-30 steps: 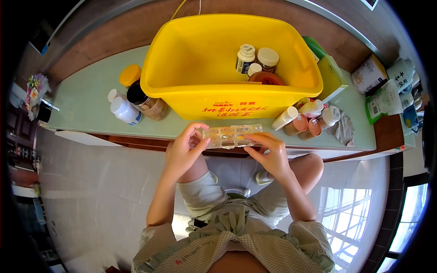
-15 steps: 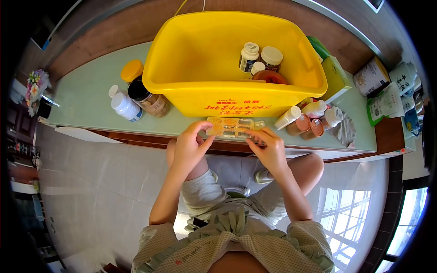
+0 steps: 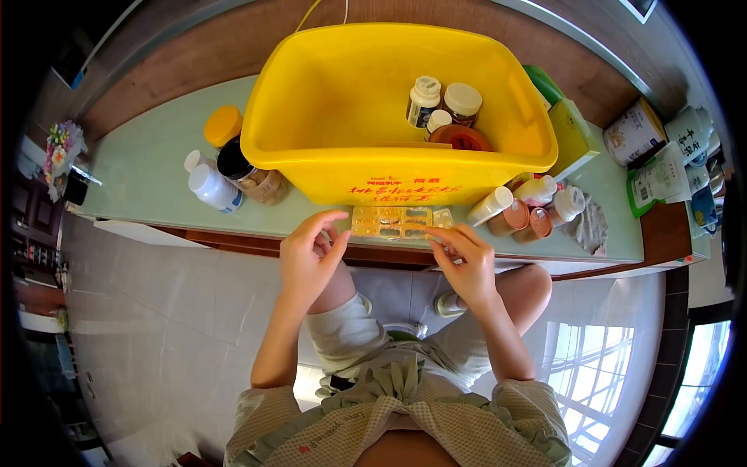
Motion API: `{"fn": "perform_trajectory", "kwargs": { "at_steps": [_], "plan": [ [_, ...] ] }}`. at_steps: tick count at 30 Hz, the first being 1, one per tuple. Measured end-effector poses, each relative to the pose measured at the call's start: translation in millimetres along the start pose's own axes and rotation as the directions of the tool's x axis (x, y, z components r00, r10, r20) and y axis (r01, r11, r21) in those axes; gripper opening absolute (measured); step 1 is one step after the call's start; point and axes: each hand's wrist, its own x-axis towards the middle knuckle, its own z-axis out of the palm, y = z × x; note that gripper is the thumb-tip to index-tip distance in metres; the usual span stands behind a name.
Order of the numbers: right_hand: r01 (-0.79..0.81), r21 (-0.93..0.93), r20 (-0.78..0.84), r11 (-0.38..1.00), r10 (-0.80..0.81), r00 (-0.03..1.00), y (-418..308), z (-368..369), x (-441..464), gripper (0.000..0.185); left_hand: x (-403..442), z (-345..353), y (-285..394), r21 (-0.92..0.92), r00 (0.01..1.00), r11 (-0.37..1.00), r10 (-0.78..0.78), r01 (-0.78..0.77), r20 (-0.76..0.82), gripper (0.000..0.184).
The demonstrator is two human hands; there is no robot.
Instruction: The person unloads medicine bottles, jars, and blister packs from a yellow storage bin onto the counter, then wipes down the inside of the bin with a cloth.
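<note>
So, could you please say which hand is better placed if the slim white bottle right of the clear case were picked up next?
Probably the right hand: it is nearer the slim white bottle and by the right end of the clear case, with the left hand at the opposite end.

From my remote feed I saw a pale, finely checked top (image 3: pixel 350 440) with short loose sleeves (image 3: pixel 531 395), grey-green ruffles (image 3: pixel 486 406), a tiny red heart (image 3: pixel 304 448), pale shorts (image 3: pixel 348 328) and light footwear (image 3: pixel 449 305).
</note>
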Motion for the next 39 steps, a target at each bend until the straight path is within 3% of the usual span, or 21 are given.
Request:
{"fn": "perform_trajectory", "kwargs": {
  "at_steps": [6, 10, 14, 18, 22, 25, 28, 34, 37, 39],
  "plan": [
    [0.095, 0.001, -0.068, 0.995, -0.095, 0.993, -25.1, -21.2, 17.9, 0.024, 14.1, -29.2, 46.3, 0.044, 0.973, 0.977, 0.212, -0.209, -0.089, 0.019],
    [0.213, -0.065, -0.069, 0.975, -0.217, 0.974, -41.6, -40.5, 36.1, 0.024, 26.7, -52.2, 79.8, 0.060, 0.944, 0.970, 0.244, -0.237, -0.222, 0.014],
    [0.249, -0.044, -0.080, 0.967, -0.252, 0.964, -60.4, -56.0, 54.0, 0.024, 46.0, -66.6, 98.9, 0.109, 0.907, 0.933, 0.359, -0.343, -0.221, 0.013],
    [0.262, -0.007, -0.080, 0.965, -0.261, 0.962, -72.1, -71.2, 70.2, 0.022, 65.5, -73.4, 112.1, 0.140, 0.883, 0.887, 0.455, -0.439, -0.114, 0.013],
    [0.280, -0.038, -0.057, 0.959, -0.282, 0.958, -76.0, -82.9, 89.5, 0.021, 88.6, -70.6, 121.9, 0.121, 0.895, 0.888, 0.445, -0.444, 0.020, 0.012],
    [0.295, -0.092, 0.024, 0.951, -0.295, 0.955, -76.6, -88.9, 107.5, 0.018, 109.8, -66.7, 118.3, 0.194, 0.878, 0.857, 0.456, -0.477, 0.143, 0.007],
    [0.293, -0.141, 0.126, 0.946, -0.276, 0.953, -76.6, -92.2, 126.5, 0.017, 127.4, -65.6, 122.3, 0.254, 0.886, 0.866, 0.351, -0.430, 0.302, 0.009],
    [0.316, -0.288, 0.336, 0.904, -0.213, 0.917, -64.8, -89.6, 164.9, 0.011, 172.6, -57.7, 109.1, 0.484, 0.850, 0.721, 0.289, -0.495, 0.440, 0.012],
    [0.347, -0.347, 0.422, 0.871, -0.186, 0.888, -57.6, -81.3, 182.8, 0.011, 190.9, -48.3, 100.5, 0.499, 0.838, 0.704, 0.262, -0.505, 0.479, 0.017],
    [0.405, -0.353, 0.471, 0.843, -0.214, 0.856, -50.7, -72.9, 193.7, 0.015, 197.8, -39.8, 89.3, 0.530, 0.795, 0.610, 0.317, -0.589, 0.517, 0.019]
  ]
}}
